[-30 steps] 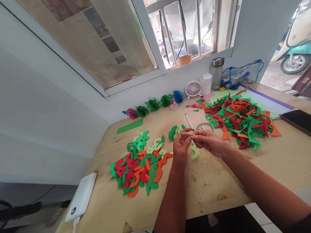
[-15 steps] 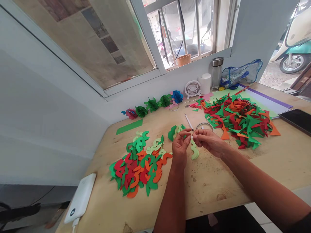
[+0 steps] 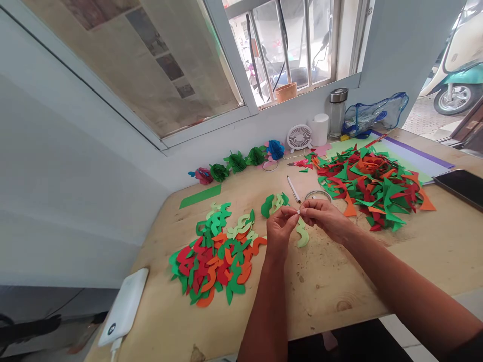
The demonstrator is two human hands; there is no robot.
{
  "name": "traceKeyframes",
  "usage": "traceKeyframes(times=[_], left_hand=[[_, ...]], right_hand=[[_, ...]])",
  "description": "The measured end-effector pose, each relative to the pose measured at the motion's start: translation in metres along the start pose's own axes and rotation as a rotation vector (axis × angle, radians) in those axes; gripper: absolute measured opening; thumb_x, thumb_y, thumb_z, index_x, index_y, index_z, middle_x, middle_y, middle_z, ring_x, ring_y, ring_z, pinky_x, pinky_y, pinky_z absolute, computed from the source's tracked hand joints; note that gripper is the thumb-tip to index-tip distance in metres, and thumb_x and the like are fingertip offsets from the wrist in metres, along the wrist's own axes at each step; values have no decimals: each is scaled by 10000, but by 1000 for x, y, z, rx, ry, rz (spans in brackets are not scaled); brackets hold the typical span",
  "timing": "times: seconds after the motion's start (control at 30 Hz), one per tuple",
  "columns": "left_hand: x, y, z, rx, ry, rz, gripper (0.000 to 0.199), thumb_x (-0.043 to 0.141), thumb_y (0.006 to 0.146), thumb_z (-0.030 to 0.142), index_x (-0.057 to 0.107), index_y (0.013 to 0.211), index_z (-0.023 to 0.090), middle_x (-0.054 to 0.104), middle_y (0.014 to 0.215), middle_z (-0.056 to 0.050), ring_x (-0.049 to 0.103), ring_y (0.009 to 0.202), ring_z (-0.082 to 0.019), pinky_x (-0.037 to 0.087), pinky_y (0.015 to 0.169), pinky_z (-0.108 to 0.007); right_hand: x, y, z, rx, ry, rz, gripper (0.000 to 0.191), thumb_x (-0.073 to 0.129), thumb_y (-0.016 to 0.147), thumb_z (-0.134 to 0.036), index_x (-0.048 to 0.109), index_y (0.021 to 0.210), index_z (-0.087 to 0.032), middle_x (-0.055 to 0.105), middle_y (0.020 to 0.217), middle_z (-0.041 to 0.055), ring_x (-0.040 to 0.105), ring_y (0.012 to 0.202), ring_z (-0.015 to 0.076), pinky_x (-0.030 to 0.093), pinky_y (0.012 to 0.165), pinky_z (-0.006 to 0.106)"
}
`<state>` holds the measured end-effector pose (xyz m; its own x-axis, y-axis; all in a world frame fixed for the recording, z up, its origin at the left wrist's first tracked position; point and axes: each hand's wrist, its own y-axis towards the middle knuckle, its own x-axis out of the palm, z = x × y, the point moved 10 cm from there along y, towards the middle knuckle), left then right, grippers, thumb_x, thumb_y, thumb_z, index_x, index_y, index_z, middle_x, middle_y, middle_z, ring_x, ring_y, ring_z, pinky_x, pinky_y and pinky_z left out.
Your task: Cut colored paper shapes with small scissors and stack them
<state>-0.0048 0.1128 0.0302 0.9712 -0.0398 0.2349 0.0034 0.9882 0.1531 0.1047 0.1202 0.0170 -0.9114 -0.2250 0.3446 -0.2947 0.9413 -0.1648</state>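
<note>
My left hand (image 3: 279,229) and my right hand (image 3: 323,218) hover over the wooden table (image 3: 332,281), their fingertips meeting on a small white bit (image 3: 299,212), too small to identify. Just beyond them lies a little cluster of green paper cut-outs (image 3: 273,205). A pale green curved paper piece (image 3: 302,236) rests under my hands. To the left spreads a pile of curved red, orange and green paper shapes (image 3: 215,261). A white pen (image 3: 293,189) and a tape roll (image 3: 317,195) lie just past my right fingers.
A heap of paper triangles (image 3: 372,186) covers the table's right side. Paper flowers (image 3: 237,162) line the wall behind, near a small white fan (image 3: 299,137) and steel flask (image 3: 337,113). A phone (image 3: 462,187) and power bank (image 3: 124,306) sit near the table's edges.
My fingertips have drawn closer together around the small white bit. The view has shifted slightly, and the paper piles have not visibly changed.
</note>
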Motion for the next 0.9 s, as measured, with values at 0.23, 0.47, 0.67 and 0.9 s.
traceKeyframes(times=[0.23, 0.47, 0.67, 0.9], left_hand=[[-4, 1, -1, -14, 44, 43, 172, 725, 679, 319, 660, 699, 161, 609, 707, -8, 584, 705, -132, 454, 688, -254], [-4, 1, 2, -2, 62, 50, 167, 716, 693, 315, 658, 696, 158, 610, 693, -8, 572, 685, -124, 462, 681, -253], [-4, 1, 0, 10, 58, 42, 167, 718, 696, 317, 662, 689, 160, 604, 681, -4, 579, 680, -121, 463, 675, -245], [-6, 2, -3, 9, 83, 42, 149, 717, 697, 312, 686, 711, 166, 647, 700, -12, 600, 683, -120, 482, 701, -248]], right_hand=[[0, 0, -1, 6, -9, 4, 212, 718, 636, -326, 580, 633, -165, 485, 504, -46, 395, 496, 77, 252, 511, 253], [-1, 0, 0, -2, -22, 1, 218, 713, 651, -335, 573, 638, -168, 485, 506, -47, 391, 494, 77, 250, 509, 253], [0, 1, 1, -12, -33, -14, 212, 709, 660, -328, 573, 635, -168, 487, 508, -46, 391, 496, 76, 259, 512, 249], [-2, 3, 2, -27, -59, -15, 209, 684, 672, -340, 564, 642, -171, 475, 506, -47, 387, 496, 79, 275, 509, 244]])
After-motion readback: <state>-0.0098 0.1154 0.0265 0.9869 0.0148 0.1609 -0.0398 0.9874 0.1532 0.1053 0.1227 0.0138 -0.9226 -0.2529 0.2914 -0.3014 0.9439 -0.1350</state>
